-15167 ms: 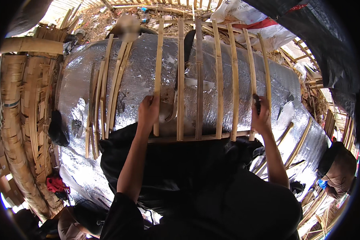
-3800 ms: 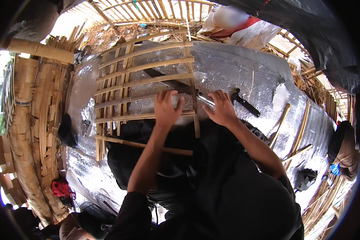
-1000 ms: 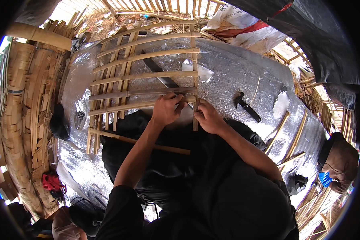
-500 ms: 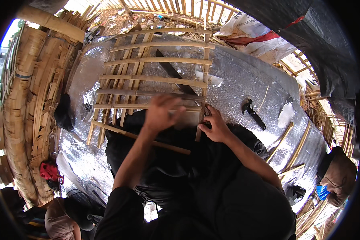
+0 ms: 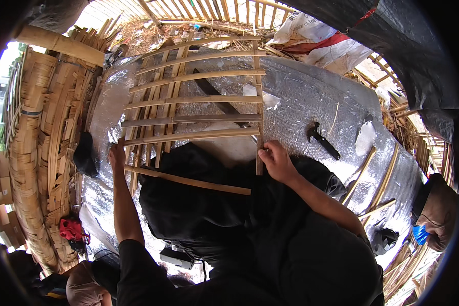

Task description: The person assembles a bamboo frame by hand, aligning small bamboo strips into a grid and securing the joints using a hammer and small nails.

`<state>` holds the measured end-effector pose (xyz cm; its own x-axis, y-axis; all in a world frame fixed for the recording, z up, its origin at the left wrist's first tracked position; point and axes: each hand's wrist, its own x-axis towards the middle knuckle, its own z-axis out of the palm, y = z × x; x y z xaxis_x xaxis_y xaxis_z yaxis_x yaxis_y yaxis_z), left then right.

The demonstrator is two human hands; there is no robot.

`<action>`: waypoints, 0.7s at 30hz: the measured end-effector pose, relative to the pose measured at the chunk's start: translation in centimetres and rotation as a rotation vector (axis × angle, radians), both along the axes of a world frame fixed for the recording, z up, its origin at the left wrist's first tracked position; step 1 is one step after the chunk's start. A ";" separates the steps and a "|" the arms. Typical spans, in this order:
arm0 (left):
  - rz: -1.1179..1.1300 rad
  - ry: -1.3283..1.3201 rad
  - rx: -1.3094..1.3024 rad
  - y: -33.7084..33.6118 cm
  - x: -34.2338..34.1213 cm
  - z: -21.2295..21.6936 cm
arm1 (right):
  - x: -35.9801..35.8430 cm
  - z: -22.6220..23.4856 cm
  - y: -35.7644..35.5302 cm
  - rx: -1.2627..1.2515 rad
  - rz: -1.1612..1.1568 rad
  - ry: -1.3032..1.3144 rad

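A woven bamboo panel [image 5: 33, 153] stands along the left edge of the silver foil mat [image 5: 301, 92], with one red bundle [image 5: 72, 229] near its foot and one black cap-like thing [image 5: 85, 155] on that same edge. At the mat's near left corner sits one other person [image 5: 86, 283], partly out of view. The left hand [image 5: 116, 154] is at the left end of the bamboo lattice [image 5: 196, 101], its fingers mostly hidden, so I cannot tell whether it grips. The lattice spans the mat's left and middle: six slats run crosswise to one end strip [image 5: 259, 97], while bamboo strips underneath at left overlap too closely to count. A seventh slat [image 5: 194, 182] lies apart, across the person's dark-clothed lap; one black box [image 5: 177, 258] with a cable is below. Under the slats, partly covered by them, rests one dark curved blade [image 5: 211, 89]. The right hand [image 5: 276, 159] has its fingers closed on the near end of the end strip. Past the mat's far edge, one white sack [image 5: 336, 51] with a red band bears printed lettering, partly cut off by black sheeting [image 5: 392, 46]. One black hammer [image 5: 323, 140] lies right of the lattice, and toward the mat's right edge lie three loose bamboo strips [image 5: 383, 178]. Just beyond sits another person in brown [image 5: 440, 211], beside something blue [image 5: 421, 234].
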<state>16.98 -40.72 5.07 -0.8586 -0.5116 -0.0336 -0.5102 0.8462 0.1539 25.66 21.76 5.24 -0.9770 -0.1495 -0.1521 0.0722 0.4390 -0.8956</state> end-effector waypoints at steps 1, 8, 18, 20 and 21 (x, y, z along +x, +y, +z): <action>0.096 -0.064 0.127 0.8 -0.7 0.1 | -0.3 -0.1 0.1 -0.109 -0.037 -0.132; 0.064 -0.060 -0.040 1.4 -0.8 0.6 | -1.0 3.8 0.0 -0.278 0.023 -0.311; 0.183 0.083 0.112 5.1 1.0 4.2 | 1.4 5.3 0.7 -0.292 0.017 -0.139; 0.180 0.125 0.145 7.5 1.2 5.7 | 1.6 4.9 1.0 -0.263 0.000 -0.102; 0.160 0.163 0.138 7.9 1.5 5.9 | 1.4 4.8 1.0 -0.239 -0.004 -0.069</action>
